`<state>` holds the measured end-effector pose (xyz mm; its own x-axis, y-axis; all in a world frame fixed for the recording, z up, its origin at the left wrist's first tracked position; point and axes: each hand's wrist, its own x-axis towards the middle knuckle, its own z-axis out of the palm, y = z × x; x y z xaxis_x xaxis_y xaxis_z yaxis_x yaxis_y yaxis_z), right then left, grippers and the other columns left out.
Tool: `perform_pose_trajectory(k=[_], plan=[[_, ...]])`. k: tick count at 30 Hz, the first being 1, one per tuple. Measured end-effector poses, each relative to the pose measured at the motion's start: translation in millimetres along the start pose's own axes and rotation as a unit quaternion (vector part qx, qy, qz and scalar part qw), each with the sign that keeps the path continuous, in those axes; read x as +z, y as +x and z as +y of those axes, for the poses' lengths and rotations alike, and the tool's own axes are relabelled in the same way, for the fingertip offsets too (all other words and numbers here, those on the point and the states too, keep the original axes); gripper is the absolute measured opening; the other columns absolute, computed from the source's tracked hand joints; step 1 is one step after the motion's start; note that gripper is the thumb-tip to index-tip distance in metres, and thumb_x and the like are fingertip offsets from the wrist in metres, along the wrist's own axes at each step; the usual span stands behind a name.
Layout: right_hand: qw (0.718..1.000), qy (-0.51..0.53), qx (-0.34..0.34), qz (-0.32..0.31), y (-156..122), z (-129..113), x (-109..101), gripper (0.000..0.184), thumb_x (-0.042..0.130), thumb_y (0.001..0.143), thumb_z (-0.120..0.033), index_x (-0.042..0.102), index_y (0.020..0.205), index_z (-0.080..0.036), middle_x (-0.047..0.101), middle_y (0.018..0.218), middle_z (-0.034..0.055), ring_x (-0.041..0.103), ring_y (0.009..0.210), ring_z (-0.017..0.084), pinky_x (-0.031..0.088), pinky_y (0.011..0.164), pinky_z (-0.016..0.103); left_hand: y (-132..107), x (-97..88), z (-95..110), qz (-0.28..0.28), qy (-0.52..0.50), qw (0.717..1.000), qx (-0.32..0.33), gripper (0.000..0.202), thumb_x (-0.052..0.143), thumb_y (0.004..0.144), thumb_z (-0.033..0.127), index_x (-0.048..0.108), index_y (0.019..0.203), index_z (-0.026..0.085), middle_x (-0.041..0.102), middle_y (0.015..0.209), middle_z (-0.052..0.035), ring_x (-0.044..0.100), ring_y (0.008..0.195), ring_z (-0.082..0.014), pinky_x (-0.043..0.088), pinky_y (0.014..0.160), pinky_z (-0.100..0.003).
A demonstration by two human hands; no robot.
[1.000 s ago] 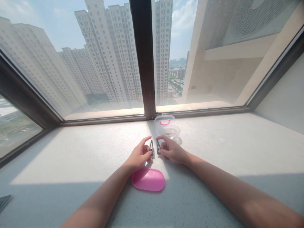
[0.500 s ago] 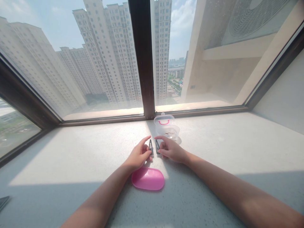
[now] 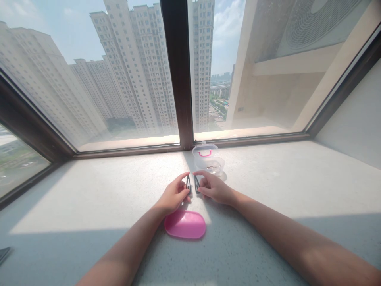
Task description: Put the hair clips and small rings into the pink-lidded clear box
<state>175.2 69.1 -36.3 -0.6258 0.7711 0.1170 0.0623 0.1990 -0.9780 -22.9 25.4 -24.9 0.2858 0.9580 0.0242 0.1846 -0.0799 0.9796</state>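
My left hand (image 3: 176, 192) pinches a black snap hair clip (image 3: 188, 185) between thumb and fingers, holding it upright. Facing it, my right hand (image 3: 214, 188) grips a second black snap hair clip (image 3: 197, 185), also upright. A narrow gap separates the two clips, and both index fingertips rest at or near their tops. Just in front of my hands lies a pink oval tray (image 3: 185, 225), partly in shade. Behind my right hand stands a clear plastic box (image 3: 220, 164), its lid raised and showing a pink handle; something small and thin lies inside.
The pale speckled sill (image 3: 98, 190) runs to a dark window frame (image 3: 125, 151) at the back. A white wall (image 3: 354, 115) bounds it on the right. Part of a dark flat object (image 3: 3, 254) shows at the far left edge.
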Motion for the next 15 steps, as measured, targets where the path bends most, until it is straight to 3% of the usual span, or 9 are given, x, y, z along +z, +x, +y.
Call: perform_pose_trajectory(k=[15], plan=[[1.000,0.001,-0.002,0.003,-1.0,-2.1,0.5,0.044,0.055,0.078,-0.015,0.042,0.120,-0.019,0.049,0.063,-0.0080,0.054,0.047,0.009,0.040,0.045,0.021,-0.6,0.5,0.0,0.001,-0.013,1.000,0.000,0.051,0.052,0.084,0.020,0.039,0.134,0.024,0.045,0.069,0.0062,0.065,0.060,-0.0140,0.053,0.064,-0.031]])
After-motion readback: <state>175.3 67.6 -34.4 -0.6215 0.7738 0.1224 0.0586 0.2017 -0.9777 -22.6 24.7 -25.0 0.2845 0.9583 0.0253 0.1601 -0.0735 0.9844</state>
